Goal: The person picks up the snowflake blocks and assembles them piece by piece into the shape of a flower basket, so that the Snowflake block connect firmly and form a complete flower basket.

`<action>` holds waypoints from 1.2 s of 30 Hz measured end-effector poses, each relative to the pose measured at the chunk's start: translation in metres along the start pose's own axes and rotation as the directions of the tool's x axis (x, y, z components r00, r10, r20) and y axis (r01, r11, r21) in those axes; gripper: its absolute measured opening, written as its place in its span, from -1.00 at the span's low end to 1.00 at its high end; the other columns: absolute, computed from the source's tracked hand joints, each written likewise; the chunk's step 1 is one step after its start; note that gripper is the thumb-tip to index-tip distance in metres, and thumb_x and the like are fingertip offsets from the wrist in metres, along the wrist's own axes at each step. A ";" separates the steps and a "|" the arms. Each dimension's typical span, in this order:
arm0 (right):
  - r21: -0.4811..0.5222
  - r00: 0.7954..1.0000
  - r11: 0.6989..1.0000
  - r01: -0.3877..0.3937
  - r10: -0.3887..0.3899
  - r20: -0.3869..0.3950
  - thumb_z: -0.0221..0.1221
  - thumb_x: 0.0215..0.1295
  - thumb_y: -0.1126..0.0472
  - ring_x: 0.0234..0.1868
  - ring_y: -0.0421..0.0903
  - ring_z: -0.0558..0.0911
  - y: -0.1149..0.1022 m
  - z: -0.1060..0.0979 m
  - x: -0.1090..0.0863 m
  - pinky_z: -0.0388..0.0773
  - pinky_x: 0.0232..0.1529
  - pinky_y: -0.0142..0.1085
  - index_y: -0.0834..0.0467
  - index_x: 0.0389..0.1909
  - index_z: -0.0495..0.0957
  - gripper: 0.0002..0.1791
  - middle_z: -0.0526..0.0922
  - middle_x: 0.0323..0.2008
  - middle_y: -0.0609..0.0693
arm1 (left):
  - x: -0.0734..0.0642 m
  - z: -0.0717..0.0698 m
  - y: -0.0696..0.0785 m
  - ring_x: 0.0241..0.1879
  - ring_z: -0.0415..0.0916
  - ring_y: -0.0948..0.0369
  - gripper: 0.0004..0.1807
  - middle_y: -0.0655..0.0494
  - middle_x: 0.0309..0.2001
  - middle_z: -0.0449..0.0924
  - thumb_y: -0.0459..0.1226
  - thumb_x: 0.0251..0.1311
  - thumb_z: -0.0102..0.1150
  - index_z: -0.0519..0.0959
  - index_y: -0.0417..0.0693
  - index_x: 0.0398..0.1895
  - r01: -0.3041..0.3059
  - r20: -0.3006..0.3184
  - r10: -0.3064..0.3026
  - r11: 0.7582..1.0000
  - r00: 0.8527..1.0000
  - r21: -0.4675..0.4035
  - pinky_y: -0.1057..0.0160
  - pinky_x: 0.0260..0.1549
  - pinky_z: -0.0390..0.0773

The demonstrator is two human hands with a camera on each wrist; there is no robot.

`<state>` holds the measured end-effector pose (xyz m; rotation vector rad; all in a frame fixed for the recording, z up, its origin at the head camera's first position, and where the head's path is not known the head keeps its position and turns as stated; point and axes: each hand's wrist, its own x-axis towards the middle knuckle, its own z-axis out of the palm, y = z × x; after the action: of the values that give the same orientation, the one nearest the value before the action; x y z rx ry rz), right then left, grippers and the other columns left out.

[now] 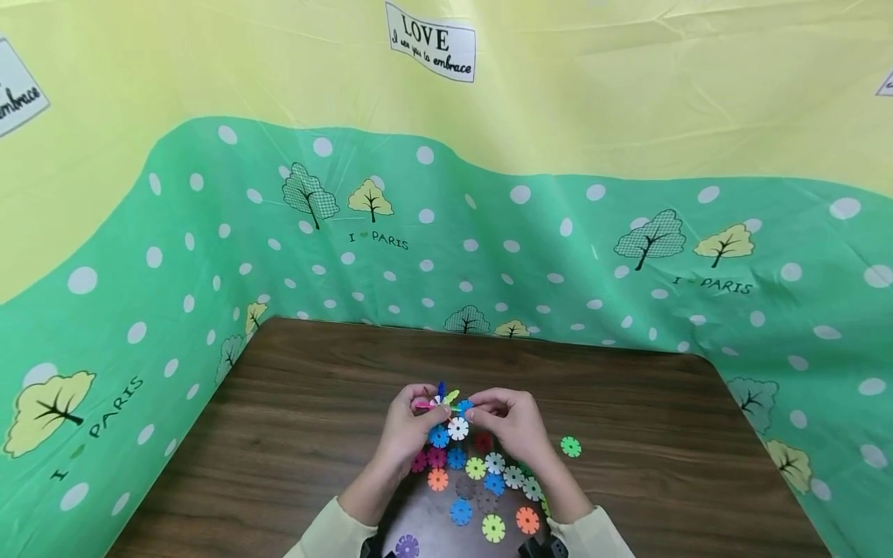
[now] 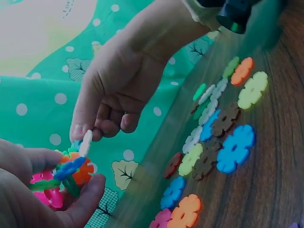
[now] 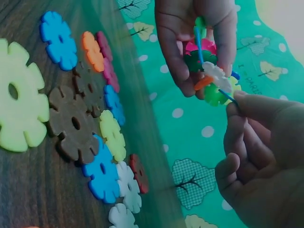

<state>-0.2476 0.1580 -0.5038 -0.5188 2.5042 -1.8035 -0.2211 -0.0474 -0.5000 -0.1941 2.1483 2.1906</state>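
Observation:
Above the table, my left hand (image 1: pixel 405 430) grips a cluster of interlocking snowflake discs (image 3: pixel 202 54) in pink, green, orange, white, blue and yellow-green. My right hand (image 1: pixel 512 426) pinches a blue snowflake disc (image 3: pixel 229 97) between thumb and index finger, at the cluster's edge. From the right wrist view, this disc is seen edge-on, touching or very near a white disc (image 3: pixel 217 77) of the cluster. Whether the two are slotted together cannot be told. In the left wrist view, the left hand's fingers (image 2: pixel 90 202) partly hide the cluster.
Loose snowflake discs in several colours lie on the brown wooden table (image 1: pixel 314 434) below and between the forearms, among them an orange disc (image 1: pixel 527 520) and a purple one (image 1: pixel 407 546). A green disc (image 1: pixel 570 446) lies right of the right forearm. A patterned green and yellow cloth (image 1: pixel 488 256) encloses the table.

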 end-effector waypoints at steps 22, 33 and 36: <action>-0.036 0.992 0.999 -0.007 0.012 0.128 0.39 0.31 0.18 -0.31 -0.17 0.70 -0.006 -0.018 -0.005 0.68 -0.26 -0.32 0.22 0.06 0.68 -0.65 0.78 -0.27 0.06 | 0.001 -0.001 -0.002 -0.30 0.50 0.18 -0.34 -0.05 -0.12 0.55 -0.22 0.30 0.32 0.30 -0.34 0.34 0.124 0.030 -0.120 0.962 0.992 -0.245 0.28 -0.38 0.63; -0.400 0.939 0.914 0.067 0.078 0.336 0.43 0.24 0.15 -0.35 -0.24 0.58 0.015 -0.028 0.003 0.58 -0.38 -0.37 0.14 -0.08 0.73 -0.73 0.68 -0.31 -0.14 | 0.003 -0.006 0.003 -0.33 0.46 0.21 -0.40 0.06 -0.23 0.54 -0.22 0.33 0.25 0.35 -0.29 0.36 0.111 0.030 -0.106 0.955 0.994 -0.274 0.28 -0.40 0.55; -0.461 0.922 0.882 0.100 0.092 0.376 0.43 0.24 0.13 -0.34 -0.27 0.57 0.021 -0.027 0.003 0.56 -0.36 -0.38 0.12 -0.12 0.74 -0.76 0.66 -0.31 -0.14 | 0.003 -0.006 0.004 -0.35 0.45 0.22 -0.51 0.08 -0.30 0.54 -0.22 0.32 0.25 0.40 -0.29 0.20 0.119 0.025 -0.116 0.953 0.993 -0.278 0.29 -0.41 0.55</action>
<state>-0.2617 0.1881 -0.5136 -0.8007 2.6223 -0.9334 -0.2244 -0.0539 -0.4967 -0.3180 1.7633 2.4092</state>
